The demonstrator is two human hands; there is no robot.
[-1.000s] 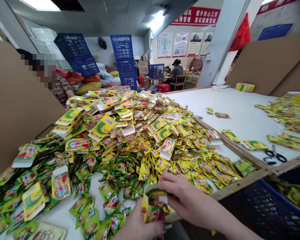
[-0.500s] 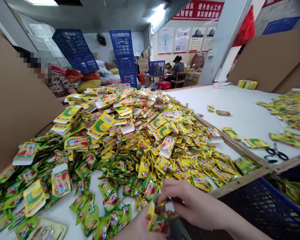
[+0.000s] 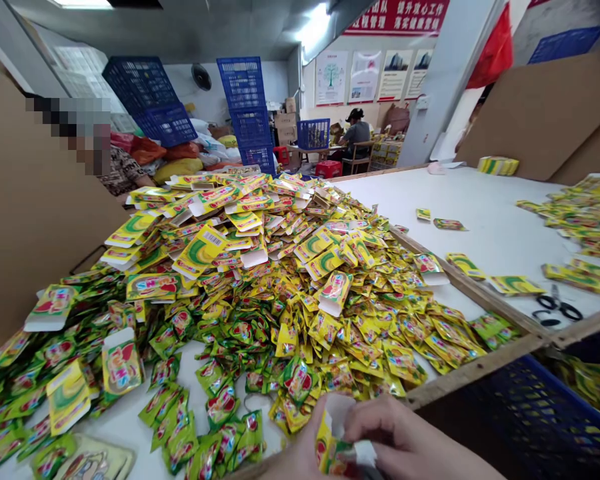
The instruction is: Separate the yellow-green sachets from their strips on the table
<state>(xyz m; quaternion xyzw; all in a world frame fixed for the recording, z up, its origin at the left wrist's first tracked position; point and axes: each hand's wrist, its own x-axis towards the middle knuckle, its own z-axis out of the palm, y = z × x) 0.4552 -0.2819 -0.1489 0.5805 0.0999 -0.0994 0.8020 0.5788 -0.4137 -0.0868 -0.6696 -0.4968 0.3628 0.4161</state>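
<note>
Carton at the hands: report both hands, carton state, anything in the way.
Left hand holding carton. Right hand at its open top, grip unclear. White flaps sticking out. Sachet heap just beyond, not between hands.

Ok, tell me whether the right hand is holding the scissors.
No, the scissors lie on the white table, well away from the right hand, which is at an open box.

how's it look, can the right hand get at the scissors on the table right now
Probably yes, with a stretch: nothing appears to cover the scissors, though a wooden strip lies between. The right hand is at the open box, so it would likely have to leave that first.
</note>
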